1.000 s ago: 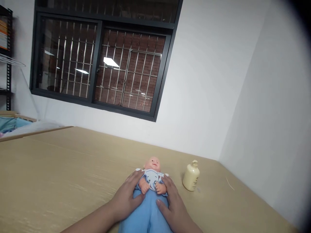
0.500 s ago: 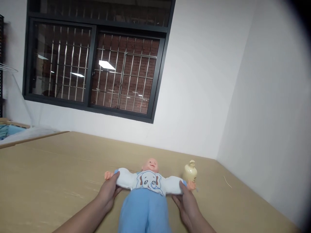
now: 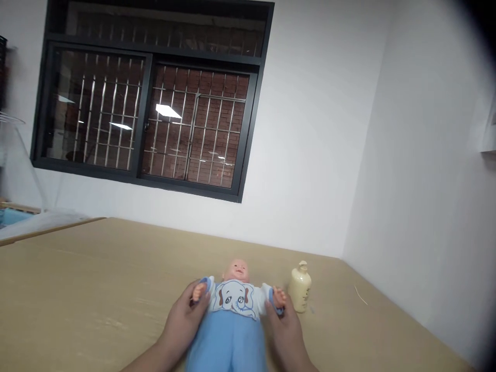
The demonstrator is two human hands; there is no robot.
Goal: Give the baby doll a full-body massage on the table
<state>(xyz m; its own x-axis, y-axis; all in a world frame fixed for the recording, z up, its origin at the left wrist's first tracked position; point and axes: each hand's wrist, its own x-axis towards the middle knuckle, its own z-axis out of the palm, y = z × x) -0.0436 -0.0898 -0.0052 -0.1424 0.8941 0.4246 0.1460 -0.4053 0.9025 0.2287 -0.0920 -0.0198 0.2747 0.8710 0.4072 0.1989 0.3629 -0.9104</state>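
A baby doll (image 3: 232, 305) lies on its back on the table, head toward the wall. It wears a white top with an elephant on the chest and light blue trousers. My left hand (image 3: 186, 310) is closed around the doll's sleeved arm on the left. On the other side, my right hand (image 3: 283, 323) grips the doll's other arm near the blue cuff. Both doll arms are bent upward, with the small hands showing above my fingers. Just right of my right hand stands a cream pump bottle (image 3: 300, 287), apart from it.
The brown table top (image 3: 96, 274) runs back to a white wall with a barred window (image 3: 194, 124). A thin pale strip (image 3: 360, 295) lies at the right. Clear plastic sheeting (image 3: 46, 222) and a blue item (image 3: 15, 216) are beyond the left edge.
The doll's arms, stretched out sideways before, are now folded inward and up. Both my hands have moved in toward its body, still holding the arms. The view has tilted slightly.
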